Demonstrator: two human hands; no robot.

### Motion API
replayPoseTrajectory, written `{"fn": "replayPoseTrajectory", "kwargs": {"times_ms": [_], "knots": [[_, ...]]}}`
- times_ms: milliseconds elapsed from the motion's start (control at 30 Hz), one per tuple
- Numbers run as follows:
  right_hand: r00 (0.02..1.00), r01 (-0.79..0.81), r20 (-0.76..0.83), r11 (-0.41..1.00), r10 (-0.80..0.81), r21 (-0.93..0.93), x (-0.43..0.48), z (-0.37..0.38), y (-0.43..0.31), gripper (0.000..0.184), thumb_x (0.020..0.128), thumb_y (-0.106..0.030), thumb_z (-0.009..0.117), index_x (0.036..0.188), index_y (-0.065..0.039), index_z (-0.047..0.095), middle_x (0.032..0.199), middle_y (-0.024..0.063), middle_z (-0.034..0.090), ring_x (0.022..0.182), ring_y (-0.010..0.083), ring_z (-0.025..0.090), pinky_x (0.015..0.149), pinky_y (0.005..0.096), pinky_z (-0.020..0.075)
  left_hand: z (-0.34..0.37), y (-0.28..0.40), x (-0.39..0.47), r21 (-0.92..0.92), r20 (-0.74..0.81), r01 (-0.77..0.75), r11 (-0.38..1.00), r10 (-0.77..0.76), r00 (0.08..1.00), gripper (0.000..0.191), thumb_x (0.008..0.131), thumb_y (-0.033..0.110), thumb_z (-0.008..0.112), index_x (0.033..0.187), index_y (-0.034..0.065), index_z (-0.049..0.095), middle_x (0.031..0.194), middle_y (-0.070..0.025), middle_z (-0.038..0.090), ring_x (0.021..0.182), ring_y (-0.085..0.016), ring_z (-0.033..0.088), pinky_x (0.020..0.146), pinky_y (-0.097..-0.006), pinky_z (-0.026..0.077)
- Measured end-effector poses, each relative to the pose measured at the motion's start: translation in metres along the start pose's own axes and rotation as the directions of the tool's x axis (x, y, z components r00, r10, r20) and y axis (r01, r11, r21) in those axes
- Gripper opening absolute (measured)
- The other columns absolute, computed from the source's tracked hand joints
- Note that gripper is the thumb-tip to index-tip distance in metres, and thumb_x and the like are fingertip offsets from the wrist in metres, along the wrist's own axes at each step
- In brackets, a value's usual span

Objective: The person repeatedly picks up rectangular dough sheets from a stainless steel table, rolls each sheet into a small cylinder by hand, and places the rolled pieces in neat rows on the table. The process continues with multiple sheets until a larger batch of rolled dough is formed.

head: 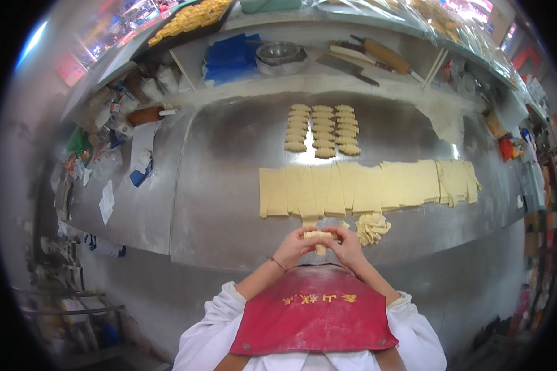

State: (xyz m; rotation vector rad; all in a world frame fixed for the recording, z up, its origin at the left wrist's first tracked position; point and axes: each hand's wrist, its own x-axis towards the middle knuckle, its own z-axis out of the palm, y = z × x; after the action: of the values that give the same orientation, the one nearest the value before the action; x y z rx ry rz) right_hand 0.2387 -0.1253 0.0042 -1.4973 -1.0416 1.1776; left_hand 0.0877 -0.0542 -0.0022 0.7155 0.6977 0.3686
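Note:
Close to the table's front edge, my left hand [297, 243] and my right hand [347, 245] both grip a partly rolled dough piece [319, 235]. A narrow tail of it hangs down between my thumbs, and my fingers hide its ends. Just beyond my hands lies a long row of overlapping flat dough pieces [366, 188], many of them tapered. To the right of my right hand sits a heap of dough scraps [373, 228]. Farther back, three columns of rolled, crescent-like dough pieces [323, 131] rest on the metal worktop [223, 185].
Along the back ledge are a metal bowl [277, 52], a cleaver [346, 68], a wooden rolling pin [387, 54] and a blue sheet [229, 58]. Another rolling pin [145, 115] lies among bags at left. A tray of golden pastries [190, 21] stands above. White flour [441, 118] covers the back right.

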Motion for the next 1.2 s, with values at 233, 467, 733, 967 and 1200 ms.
{"fn": "replayPoseTrajectory", "kwargs": {"times_ms": [233,467,733,967,1200], "knots": [[0.984,-0.179,0.040,0.939,0.175,0.295,-0.001,0.007,0.009,0.030,0.081,-0.022,0.056,0.100,0.001,0.052,0.083,0.0074,0.057,0.071,0.0119,0.055,0.063,0.0247,0.0467,0.002,-0.004,0.009,0.007,-0.054,-0.099,0.995,0.099,0.994,0.025,0.083,0.016,0.053,0.105,0.0030,0.051,0.090,-0.0001,0.057,0.074,-0.006,0.050,0.063,-0.0212,0.041],[0.928,-0.362,0.165,0.915,0.334,0.181,-0.003,0.008,0.000,0.031,0.085,-0.029,0.051,0.083,0.001,0.057,0.064,0.0029,0.055,0.051,0.0077,0.051,0.046,0.0199,0.0420,0.016,-0.002,0.006,0.000,-0.158,-0.238,0.971,0.235,0.959,0.025,0.078,0.004,0.056,0.102,0.0007,0.049,0.091,-0.0056,0.056,0.079,-0.010,0.051,0.068,-0.0227,0.042],[0.907,-0.420,0.203,0.776,0.369,0.470,0.000,0.006,-0.001,0.036,0.084,-0.036,0.051,0.089,0.000,0.057,0.068,0.0067,0.058,0.052,0.0095,0.053,0.047,0.0206,0.0441,0.007,-0.001,0.008,0.125,-0.052,-0.148,0.981,0.155,0.987,0.033,0.075,-0.003,0.053,0.107,0.0005,0.048,0.098,-0.0067,0.054,0.084,-0.012,0.053,0.074,-0.0234,0.043],[0.936,-0.351,0.174,0.854,0.307,0.384,0.016,-0.002,0.015,0.040,0.081,-0.037,0.054,0.095,0.001,0.057,0.071,0.0071,0.059,0.064,0.0129,0.058,0.058,0.0236,0.0475,0.006,0.001,0.019,0.100,-0.062,-0.144,0.984,0.151,0.987,0.036,0.076,0.004,0.058,0.110,0.0002,0.046,0.097,-0.0053,0.054,0.088,-0.011,0.052,0.077,-0.0236,0.043],[0.993,-0.116,0.039,0.967,0.111,0.228,0.050,-0.013,0.029,0.039,0.073,-0.018,0.067,0.106,-0.004,0.053,0.093,0.0062,0.057,0.085,0.0128,0.055,0.071,0.0252,0.0455,-0.007,0.002,0.046,0.151,-0.185,-0.111,0.982,0.139,0.973,0.049,0.073,0.000,0.061,0.117,0.0020,0.039,0.107,-0.0072,0.048,0.092,-0.013,0.051,0.079,-0.0240,0.043]]}}
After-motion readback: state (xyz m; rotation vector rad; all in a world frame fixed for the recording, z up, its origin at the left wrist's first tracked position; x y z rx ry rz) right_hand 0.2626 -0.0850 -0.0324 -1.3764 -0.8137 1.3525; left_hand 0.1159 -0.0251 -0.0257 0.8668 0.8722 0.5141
